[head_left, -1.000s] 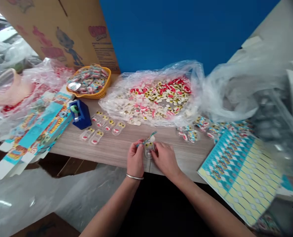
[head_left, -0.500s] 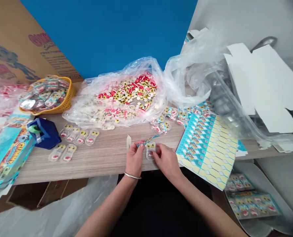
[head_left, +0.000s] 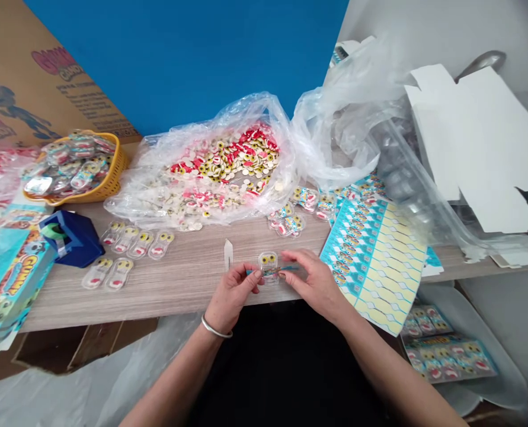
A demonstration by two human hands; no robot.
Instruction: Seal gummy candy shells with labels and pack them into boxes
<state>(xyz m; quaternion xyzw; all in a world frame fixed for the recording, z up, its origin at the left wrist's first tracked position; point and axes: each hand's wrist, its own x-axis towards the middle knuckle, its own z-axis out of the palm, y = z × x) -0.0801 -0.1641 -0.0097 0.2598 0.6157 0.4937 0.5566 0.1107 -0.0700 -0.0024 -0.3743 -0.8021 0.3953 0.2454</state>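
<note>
My left hand [head_left: 232,295] and my right hand [head_left: 316,280] meet at the table's near edge over a small clear candy case [head_left: 268,261] with two eye-shaped gummies in it. Between them they pinch a narrow blue sticker strip [head_left: 276,271], stretched flat across the case; the left pinches one end, the right the other. A white peeled backing strip [head_left: 228,255] lies just left of the case. A blue and yellow sticker sheet [head_left: 373,255] lies right of my right hand.
An open plastic bag of red, yellow and white gummies [head_left: 219,169] lies behind the case. Several filled clear cases [head_left: 125,252] sit left, by a blue tape dispenser [head_left: 70,237]. A yellow basket [head_left: 108,178], printed boxes [head_left: 10,279], crumpled plastic [head_left: 348,124] and white cardboard [head_left: 472,142] surround the wooden table [head_left: 179,284].
The sticker strip has come down from an upward slant to lie flat across the case. My hands have spread apart along it. The camera has shifted slightly.
</note>
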